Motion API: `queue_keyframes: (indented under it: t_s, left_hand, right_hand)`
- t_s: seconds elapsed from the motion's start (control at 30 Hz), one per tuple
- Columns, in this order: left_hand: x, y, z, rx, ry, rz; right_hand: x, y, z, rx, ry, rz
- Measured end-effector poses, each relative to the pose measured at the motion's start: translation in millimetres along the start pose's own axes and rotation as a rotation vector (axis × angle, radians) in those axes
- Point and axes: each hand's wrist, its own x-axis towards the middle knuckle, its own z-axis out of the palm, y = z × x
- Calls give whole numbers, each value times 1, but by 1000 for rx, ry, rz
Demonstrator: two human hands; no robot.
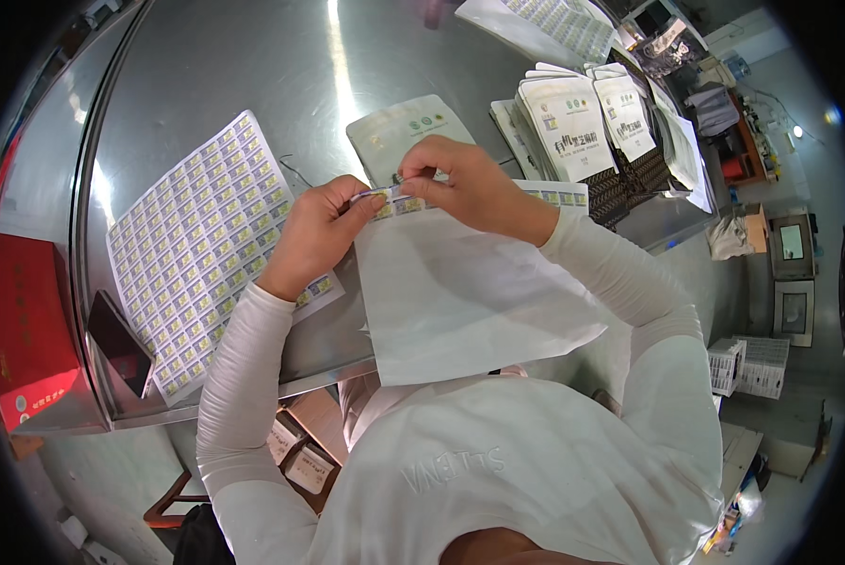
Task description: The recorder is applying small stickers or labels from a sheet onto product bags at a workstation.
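Note:
My left hand (327,229) pinches the top edge of a white sticker sheet (458,296) between thumb and fingers. My right hand (458,180) is beside it at the same edge, thumb and forefinger close together at a small label there; whether a label is between them I cannot tell. One row of small printed labels remains along that edge, and the lower part is bare backing. Behind my hands lies a pale printed pouch (408,127), partly covered by them. A full sheet of small labels (203,247) lies on the steel table (267,63) at the left.
Stacks of printed pouches (567,127) stand at the right, by a dark woven basket (638,180). More label sheets (564,25) lie at the far right. A dark smartphone (121,344) rests near the left front edge, next to a red box (27,325).

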Motion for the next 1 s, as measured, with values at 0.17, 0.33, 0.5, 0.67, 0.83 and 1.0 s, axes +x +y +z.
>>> queue_keyframes:
  t_s: [0.17,0.33,0.5,0.67,0.83,1.0]
  left_hand:
    - [1,-5,1,-98,27,0]
    - [2,-7,2,-86,18,-37]
    - [1,-8,5,-60,-86,-25]
    - [5,-14,9,-53,-55,51]
    - [2,-11,9,-41,-44,32]
    - [3,-16,9,-37,-37,50]
  right_hand:
    - [18,-6,-11,129,-89,214]
    - [27,-4,-7,-344,165,-296]
    - [45,9,-14,-143,-3,71]
    - [63,39,-11,-51,-175,341]
    - [74,39,-7,-64,-294,340]
    - [77,42,-3,-50,-285,391]
